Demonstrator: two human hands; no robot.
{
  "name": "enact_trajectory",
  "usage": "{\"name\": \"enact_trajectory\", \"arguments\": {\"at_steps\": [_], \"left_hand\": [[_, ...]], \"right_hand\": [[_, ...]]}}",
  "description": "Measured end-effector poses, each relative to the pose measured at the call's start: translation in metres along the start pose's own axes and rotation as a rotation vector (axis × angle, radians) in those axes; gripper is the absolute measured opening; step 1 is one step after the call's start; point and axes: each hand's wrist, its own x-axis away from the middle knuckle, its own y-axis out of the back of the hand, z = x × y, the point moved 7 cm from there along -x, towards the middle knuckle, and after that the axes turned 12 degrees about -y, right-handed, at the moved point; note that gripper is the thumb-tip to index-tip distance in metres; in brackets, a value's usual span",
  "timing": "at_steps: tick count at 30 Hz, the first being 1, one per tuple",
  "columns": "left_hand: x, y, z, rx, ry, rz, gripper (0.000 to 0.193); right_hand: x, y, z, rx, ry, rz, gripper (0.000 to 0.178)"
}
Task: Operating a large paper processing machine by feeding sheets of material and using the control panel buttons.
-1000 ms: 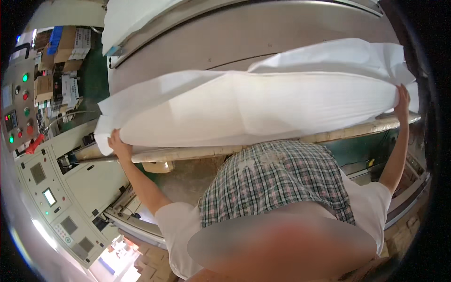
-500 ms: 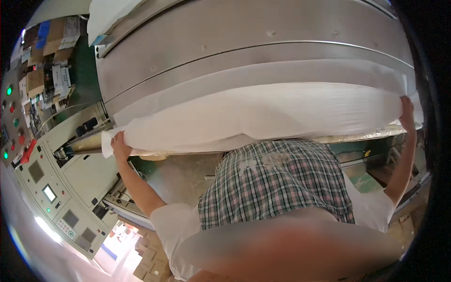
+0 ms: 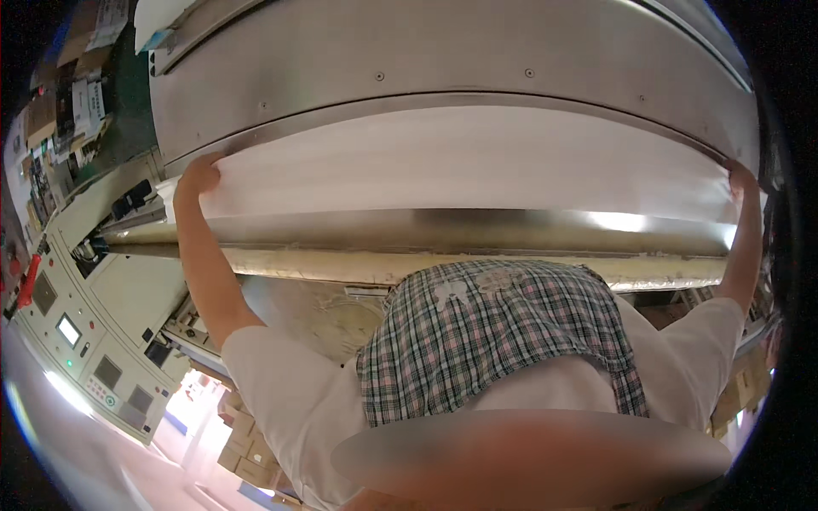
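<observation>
A wide white sheet [image 3: 477, 157], of paper or thin cloth, is stretched flat along the front edge of a large metal panel [image 3: 460, 51]. Its left end is in my left hand [image 3: 201, 175], whose fingers are bent over the edge and partly hidden. At the far right my right hand [image 3: 743, 179] is closed on the opposite end, with the sheet bunching slightly near it. A shiny metal strip [image 3: 494, 223] shows below the sheet. Both arms are spread wide.
A yellowish wrapped bar [image 3: 332, 266] runs across in front of my plaid apron [image 3: 503, 341]. At left is a pale control cabinet [image 3: 111, 341] with buttons and small screens. Cardboard boxes [image 3: 247, 447] are stacked at lower left, and more cartons lie at upper left.
Both hands have moved away from my body, carrying the sheet up against the panel. Its loose folds are now pulled flat, and the metal strip and wrapped bar beneath have come into view.
</observation>
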Motion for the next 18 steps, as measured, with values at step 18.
{"name": "enact_trajectory", "arguments": {"at_steps": [18], "left_hand": [[0.102,0.112,-0.413,0.358,-0.621,-1.203,0.035]], "right_hand": [[-0.259,-0.230,-0.403,2.227,0.086,-0.118,0.024]]}}
